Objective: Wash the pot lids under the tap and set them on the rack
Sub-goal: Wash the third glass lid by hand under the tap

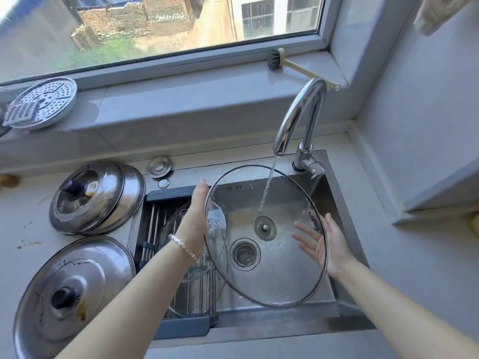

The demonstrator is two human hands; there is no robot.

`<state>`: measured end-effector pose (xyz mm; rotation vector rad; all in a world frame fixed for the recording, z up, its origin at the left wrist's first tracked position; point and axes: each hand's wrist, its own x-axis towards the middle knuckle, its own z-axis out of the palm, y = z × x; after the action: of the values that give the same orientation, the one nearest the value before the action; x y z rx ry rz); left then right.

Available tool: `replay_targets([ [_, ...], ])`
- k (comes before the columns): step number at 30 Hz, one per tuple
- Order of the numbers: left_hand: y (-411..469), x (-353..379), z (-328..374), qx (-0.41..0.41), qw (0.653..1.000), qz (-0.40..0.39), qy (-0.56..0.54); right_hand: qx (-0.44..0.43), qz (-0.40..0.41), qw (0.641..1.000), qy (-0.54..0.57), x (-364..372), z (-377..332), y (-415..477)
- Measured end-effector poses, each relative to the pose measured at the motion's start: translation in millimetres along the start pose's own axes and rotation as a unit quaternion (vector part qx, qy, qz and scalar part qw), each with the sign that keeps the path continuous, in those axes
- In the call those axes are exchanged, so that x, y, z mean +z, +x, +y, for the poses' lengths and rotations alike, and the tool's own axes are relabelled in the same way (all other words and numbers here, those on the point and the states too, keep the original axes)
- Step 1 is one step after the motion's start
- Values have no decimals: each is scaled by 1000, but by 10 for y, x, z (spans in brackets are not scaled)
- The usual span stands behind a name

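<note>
Holds a glass lid [272,278] tilted over the sink [324,187], between left hand [197,216] and right hand [328,246]. Presses the left hand flat against the lid's left rim, fingers straight and pointing away. Supports the right rim with the right hand, palm open, fingers spread and seen through the glass. Takes the water stream [268,186] from the chrome tap [300,117] just above the lid's central knob [265,227]. Wears a bracelet [184,246] on the left wrist.

Further left: a second glass lid [173,229] lying in the rack [153,224] across the sink's left end. Beside it on the counter [15,229], stacked steel lids [103,200] and a single steel lid [75,288]. On the windowsill [181,99], a perforated steamer plate [44,102] and a dish brush [275,59].
</note>
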<state>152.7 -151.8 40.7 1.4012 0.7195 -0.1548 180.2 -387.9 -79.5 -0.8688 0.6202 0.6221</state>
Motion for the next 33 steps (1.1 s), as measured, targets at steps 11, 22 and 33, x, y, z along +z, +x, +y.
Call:
replay_targets([
  [11, 351, 64, -669, -172, 946, -20, -275, -247, -24, 899, -360, 699, -1091, -543],
  [22, 99, 115, -814, -361, 883, -77, -288, -85, 42, 852, -515, 810, -1311, -347],
  [33, -54, -209, 1, 27, 997, 55, 40, 32, 17, 971, -237, 305, -237, 72],
])
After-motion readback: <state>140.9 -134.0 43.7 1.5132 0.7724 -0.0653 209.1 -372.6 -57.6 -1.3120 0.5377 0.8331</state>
